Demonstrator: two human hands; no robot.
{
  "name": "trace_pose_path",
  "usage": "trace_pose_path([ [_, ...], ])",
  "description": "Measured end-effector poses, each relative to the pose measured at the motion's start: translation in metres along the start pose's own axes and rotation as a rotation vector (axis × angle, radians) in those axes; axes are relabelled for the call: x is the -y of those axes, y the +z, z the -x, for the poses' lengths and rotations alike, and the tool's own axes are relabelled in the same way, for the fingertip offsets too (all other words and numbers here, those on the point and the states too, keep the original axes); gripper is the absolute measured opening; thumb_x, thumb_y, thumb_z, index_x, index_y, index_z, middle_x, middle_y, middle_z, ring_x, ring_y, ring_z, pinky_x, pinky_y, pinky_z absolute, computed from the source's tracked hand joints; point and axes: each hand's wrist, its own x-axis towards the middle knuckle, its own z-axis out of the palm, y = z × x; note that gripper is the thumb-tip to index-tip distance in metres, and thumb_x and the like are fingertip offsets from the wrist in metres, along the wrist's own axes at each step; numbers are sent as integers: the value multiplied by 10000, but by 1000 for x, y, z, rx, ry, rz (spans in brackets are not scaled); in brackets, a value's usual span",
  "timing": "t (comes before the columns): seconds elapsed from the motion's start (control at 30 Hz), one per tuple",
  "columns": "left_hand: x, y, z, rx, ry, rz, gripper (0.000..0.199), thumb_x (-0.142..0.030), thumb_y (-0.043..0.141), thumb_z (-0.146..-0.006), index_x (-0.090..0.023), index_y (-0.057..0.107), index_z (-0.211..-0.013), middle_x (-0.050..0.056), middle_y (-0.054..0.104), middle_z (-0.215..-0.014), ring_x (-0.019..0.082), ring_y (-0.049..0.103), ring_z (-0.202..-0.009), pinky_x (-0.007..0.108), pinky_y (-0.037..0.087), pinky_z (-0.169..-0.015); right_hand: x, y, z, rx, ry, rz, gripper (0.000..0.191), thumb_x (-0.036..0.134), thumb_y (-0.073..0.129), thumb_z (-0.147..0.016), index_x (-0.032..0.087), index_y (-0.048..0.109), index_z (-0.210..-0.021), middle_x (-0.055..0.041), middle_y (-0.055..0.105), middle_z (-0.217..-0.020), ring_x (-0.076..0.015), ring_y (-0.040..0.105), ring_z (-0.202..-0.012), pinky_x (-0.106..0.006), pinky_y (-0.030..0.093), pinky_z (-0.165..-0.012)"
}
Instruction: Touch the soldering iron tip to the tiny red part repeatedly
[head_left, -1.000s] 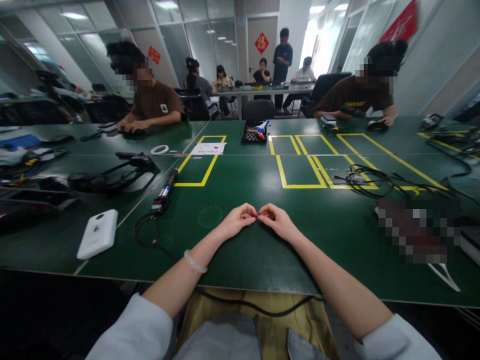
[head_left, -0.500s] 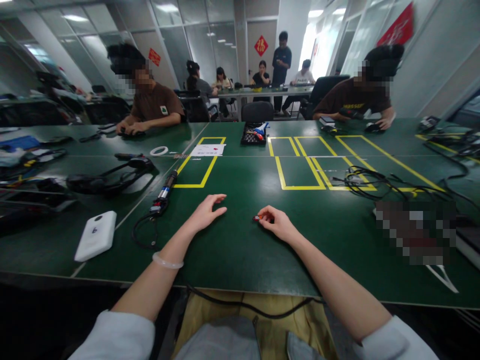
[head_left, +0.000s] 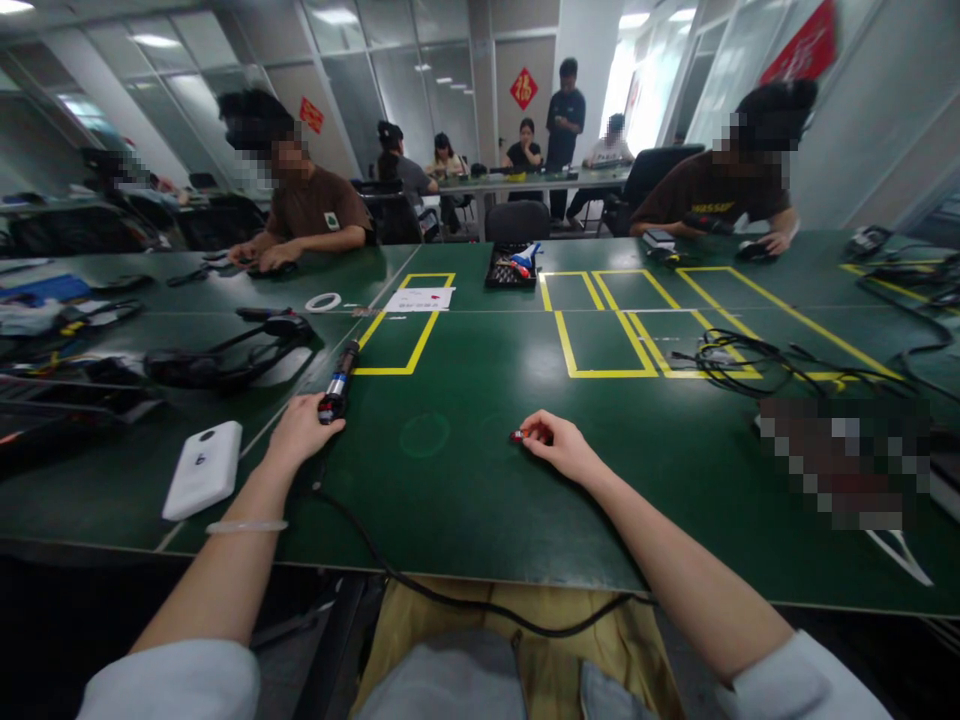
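My left hand (head_left: 304, 432) is closed around the near end of a corded cylindrical tool (head_left: 343, 368), dark with a silver and blue middle; its exact kind is unclear. The tool lies slanted, its far end toward the yellow tape, and a black cord (head_left: 360, 530) runs from it past the table's front edge. My right hand (head_left: 556, 445) rests on the green table (head_left: 450, 500), thumb and fingers pinching a small red and dark piece (head_left: 517, 436). That piece is too small to name and partly hidden by the fingertips.
A white box-like device (head_left: 202, 470) lies left of my left hand. Yellow tape outlines (head_left: 611, 374), a black tray (head_left: 510, 283) and a paper sheet (head_left: 420, 299) are farther off. Tangled black cables (head_left: 739, 355) lie right. Two people (head_left: 319, 205) sit opposite.
My left hand has moved left from bare table onto the corded tool and closed on it. The cord now stretches toward the front edge. My right hand keeps its pinch almost in place.
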Motion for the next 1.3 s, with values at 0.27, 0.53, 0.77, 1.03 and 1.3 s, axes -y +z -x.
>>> trace_pose_path([
  [0.27, -78, -3, 31, -38, -10, 60, 687, -512, 581, -699, -122, 482, -1256, 175, 492, -1228, 319, 524, -1131, 416, 467, -920, -1, 2, -1, -13, 1, -11, 173, 248, 602, -779, 160, 603, -928, 7, 582, -721, -113, 513, -625, -238, 416, -604],
  [0.53, -178, 6, 69, -53, 252, 166, 592, -461, 601, -706, -138, 470, -1185, 142, 495, -1164, 292, 520, -1059, 396, 483, -862, -3, 3, -1, -33, -86, -12, 159, 228, 572, -815, 188, 572, -968, -10, 603, -836, -120, 528, -678, -241, 427, -624],
  [0.77, -251, 10, 100, -37, 469, 286, 566, -374, 625, -715, -171, 440, -1211, 125, 489, -1139, 275, 507, -1053, 373, 462, -867, -6, 0, -1, -88, -163, 84, 54, 203, 545, -842, 193, 589, -873, -23, 592, -863, -143, 539, -745, -256, 432, -677],
  [1.03, -275, 11, 112, 12, 515, 354, 589, -353, 616, -730, -189, 419, -1260, 128, 476, -1143, 273, 492, -1047, 390, 438, -877, -8, -2, 0, -61, -173, 170, 48, 167, 584, -820, 194, 608, -853, -9, 534, -837, -129, 515, -701, -255, 423, -686],
  [1.3, -278, 7, 111, 15, 506, 326, 592, -437, 583, -769, -178, 419, -1276, 146, 484, -1130, 292, 496, -1032, 405, 412, -850, 2, -2, 1, -97, -140, 170, 78, 201, 591, -831, 194, 668, -845, -21, 572, -795, -132, 533, -668, -259, 430, -646],
])
